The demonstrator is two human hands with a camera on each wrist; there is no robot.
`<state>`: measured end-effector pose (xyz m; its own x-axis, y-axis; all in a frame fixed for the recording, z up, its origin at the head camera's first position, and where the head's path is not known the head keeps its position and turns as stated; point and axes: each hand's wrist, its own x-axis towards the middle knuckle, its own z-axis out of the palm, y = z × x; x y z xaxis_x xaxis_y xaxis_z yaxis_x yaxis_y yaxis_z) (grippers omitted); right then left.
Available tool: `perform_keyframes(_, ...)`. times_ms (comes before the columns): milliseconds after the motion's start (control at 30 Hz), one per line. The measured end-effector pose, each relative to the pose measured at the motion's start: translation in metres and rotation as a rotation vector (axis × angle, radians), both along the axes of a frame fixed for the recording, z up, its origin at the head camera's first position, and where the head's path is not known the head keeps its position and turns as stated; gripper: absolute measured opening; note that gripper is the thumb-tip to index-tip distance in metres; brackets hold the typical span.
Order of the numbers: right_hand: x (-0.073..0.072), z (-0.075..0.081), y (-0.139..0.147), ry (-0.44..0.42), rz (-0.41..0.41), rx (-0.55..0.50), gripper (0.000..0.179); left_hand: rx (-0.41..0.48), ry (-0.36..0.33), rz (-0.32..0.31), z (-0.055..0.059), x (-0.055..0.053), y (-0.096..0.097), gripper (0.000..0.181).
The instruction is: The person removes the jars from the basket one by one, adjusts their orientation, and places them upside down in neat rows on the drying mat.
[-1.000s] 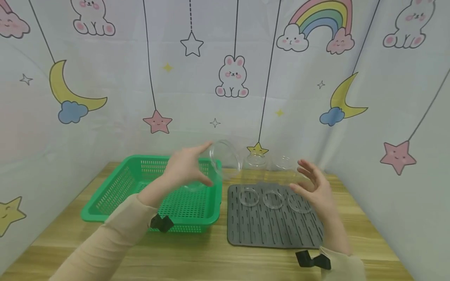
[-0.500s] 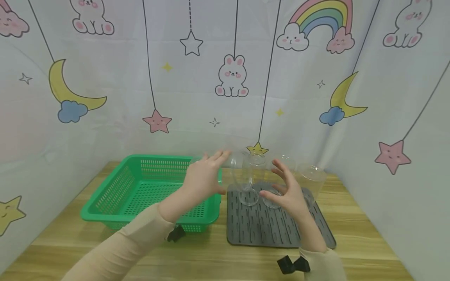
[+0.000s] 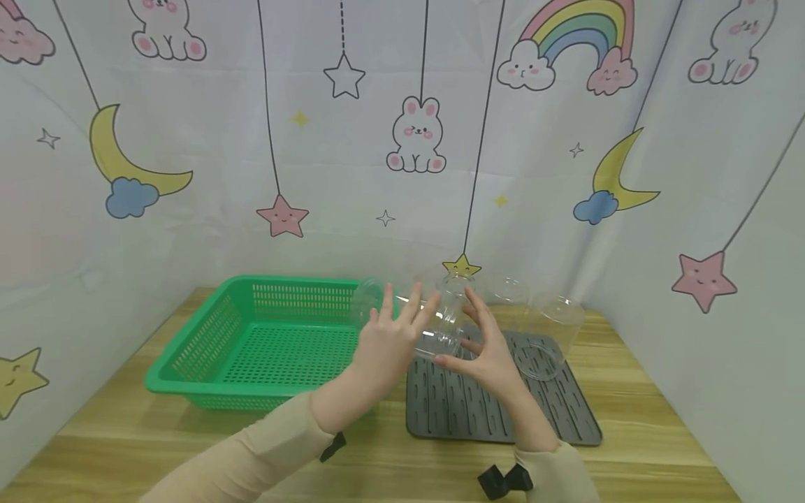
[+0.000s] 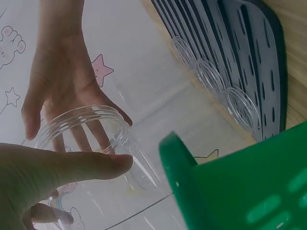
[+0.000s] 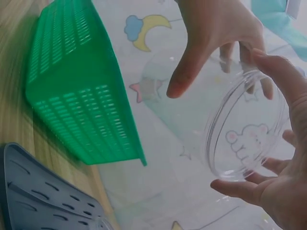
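Observation:
A clear, wide jar (image 3: 434,339) lies sideways in the air between the basket and the mat. My left hand (image 3: 390,342) grips its body, the thumb (image 4: 96,164) showing along the near side in the left wrist view. At the ringed end, my right hand (image 3: 484,356) holds the rim (image 5: 213,129) between thumb and spread fingers. Behind the hands, clear jars stand on a grey draining mat (image 3: 497,419); one jar (image 3: 556,314) shows plainly at the right, while others are partly hidden.
To the left stands a green perforated basket (image 3: 189,388), its near right corner hidden by my left arm. Basket and mat share a wood-grain table (image 3: 440,471). A printed cloth (image 3: 352,161) hangs close behind.
My left hand has carried the jar rightward from above the basket toward the mat. My right hand has moved left from the standing jars to the held jar's rim.

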<state>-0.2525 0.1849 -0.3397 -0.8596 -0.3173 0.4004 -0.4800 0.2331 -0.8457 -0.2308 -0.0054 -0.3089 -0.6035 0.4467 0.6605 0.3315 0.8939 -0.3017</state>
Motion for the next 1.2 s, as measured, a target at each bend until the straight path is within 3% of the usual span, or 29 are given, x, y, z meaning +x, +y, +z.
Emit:
perform_keyframes(200,-0.002,-0.003,0.0,0.001,-0.022,0.007,0.101,-0.004,0.131,-0.02,-0.012,-0.004,0.004,0.068)
perform_keyframes(533,-0.004,-0.005,-0.002,0.059,-0.088,-0.002,0.095,0.035,0.13,-0.073,-0.019,-0.01,0.003,0.08)
perform_keyframes(700,-0.005,-0.007,-0.003,0.064,-0.094,-0.017,0.092,0.04,0.135,-0.054,-0.021,-0.012,0.003,0.098)
perform_keyframes(800,-0.005,-0.007,-0.002,0.054,-0.107,-0.019,0.091,0.036,0.084,-0.023,-0.019,-0.011,0.003,0.114)
perform_keyframes(933,-0.004,-0.005,-0.001,0.052,-0.112,-0.025,0.091,0.064,-0.052,-0.022,-0.015,-0.009,0.0,0.124)
perform_keyframes(1067,-0.005,-0.004,0.003,0.047,-0.107,-0.035,0.092,0.177,-0.166,-0.114,-0.013,-0.011,-0.006,0.126)
perform_keyframes(1200,-0.005,-0.002,0.009,0.036,-0.109,-0.042,0.093,0.382,-0.235,-0.281,-0.008,-0.014,-0.014,0.127)
